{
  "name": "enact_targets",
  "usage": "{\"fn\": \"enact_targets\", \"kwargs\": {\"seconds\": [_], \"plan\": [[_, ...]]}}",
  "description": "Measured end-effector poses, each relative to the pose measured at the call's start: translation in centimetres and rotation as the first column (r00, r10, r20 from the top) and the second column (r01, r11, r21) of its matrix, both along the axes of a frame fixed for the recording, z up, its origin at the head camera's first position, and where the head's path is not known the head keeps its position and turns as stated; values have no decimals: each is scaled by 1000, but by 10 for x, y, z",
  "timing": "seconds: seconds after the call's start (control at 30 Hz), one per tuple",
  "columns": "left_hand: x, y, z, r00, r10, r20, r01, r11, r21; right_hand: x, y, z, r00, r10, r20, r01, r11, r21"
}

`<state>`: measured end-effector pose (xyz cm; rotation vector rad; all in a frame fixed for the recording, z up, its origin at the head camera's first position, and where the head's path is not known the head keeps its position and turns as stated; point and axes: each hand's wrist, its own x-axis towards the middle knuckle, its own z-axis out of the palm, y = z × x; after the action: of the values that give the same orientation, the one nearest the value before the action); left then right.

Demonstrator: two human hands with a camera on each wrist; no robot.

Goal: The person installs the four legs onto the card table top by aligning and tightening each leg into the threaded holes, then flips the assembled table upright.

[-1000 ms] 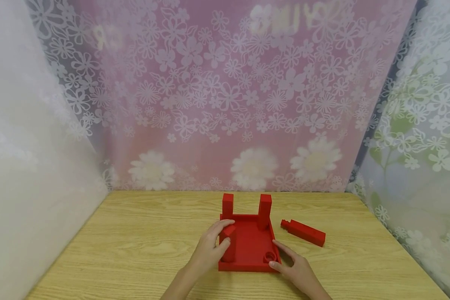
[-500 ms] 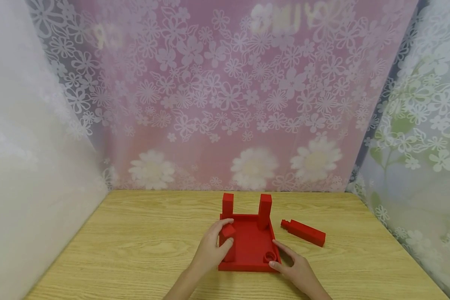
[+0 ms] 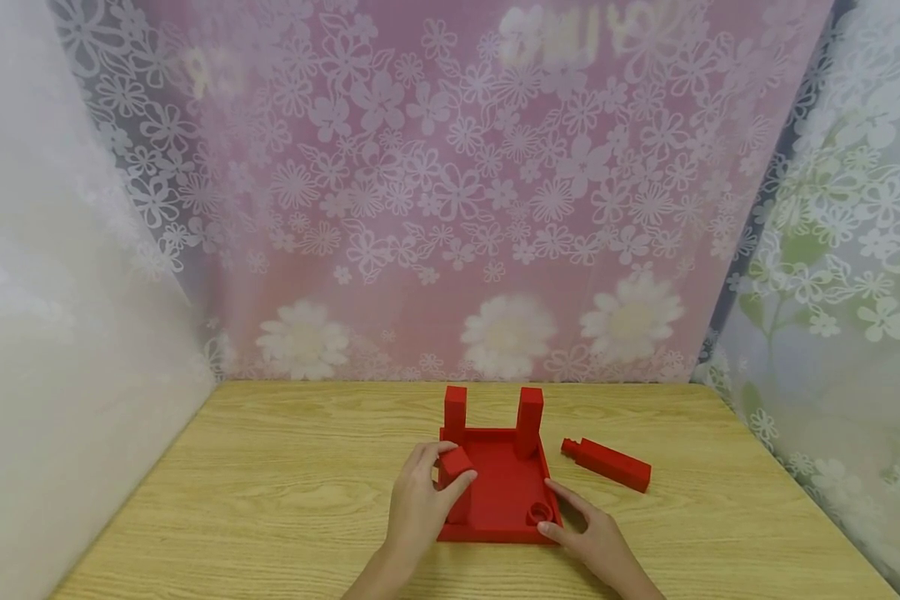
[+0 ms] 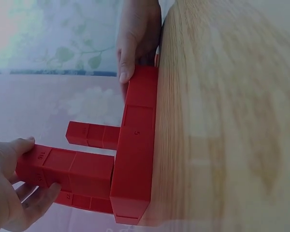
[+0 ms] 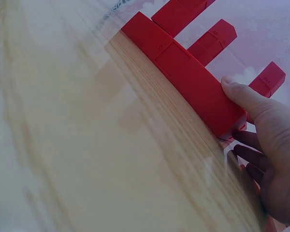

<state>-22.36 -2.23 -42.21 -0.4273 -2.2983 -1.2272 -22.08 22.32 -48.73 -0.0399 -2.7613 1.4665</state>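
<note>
"What are your hands doing?"

"My left hand (image 3: 418, 504) pinches a square red post (image 3: 456, 461), plastic by its look, upright at the near-left corner of a shallow red tray (image 3: 495, 536); its foot is hidden. My right hand (image 3: 598, 540) grips the tray's near-right corner, just beside a small red ring (image 3: 539, 514). Two more red posts stand at the far corners."

"And the loose piece?"

"A square red post with a stepped end (image 3: 611, 467) lies on the wood-grain desk (image 3: 292, 475), right of the tray. It's beyond my right hand, the nearer one. Its long axis slants from far left to near right, stepped end towards the tray."
</note>
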Motion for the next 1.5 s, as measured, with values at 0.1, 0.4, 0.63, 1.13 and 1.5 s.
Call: {"fn": "enact_targets", "kwargs": {"seconds": [0.1,0.4,0.63,1.13,1.5], "plan": [[-1,-1,0,1000,-8,-3,8,1000,-5,-1,0,0,1000,0,3,0,1000,0],[-4,-6,1,995,-89,37,89,996,-16,-1,1,-1,1000,12,-10,-12,1000,6],[-5,-11,5,985,-142,102,151,986,-78,0,1,0,1000,14,-5,-14,1000,12],[-9,-18,4,932,-293,213,286,956,63,1,0,2,1000,16,-13,-16,1000,10],[-12,-24,8,930,-308,199,313,950,6,1,0,1,1000,14,-14,-14,1000,9]]}}
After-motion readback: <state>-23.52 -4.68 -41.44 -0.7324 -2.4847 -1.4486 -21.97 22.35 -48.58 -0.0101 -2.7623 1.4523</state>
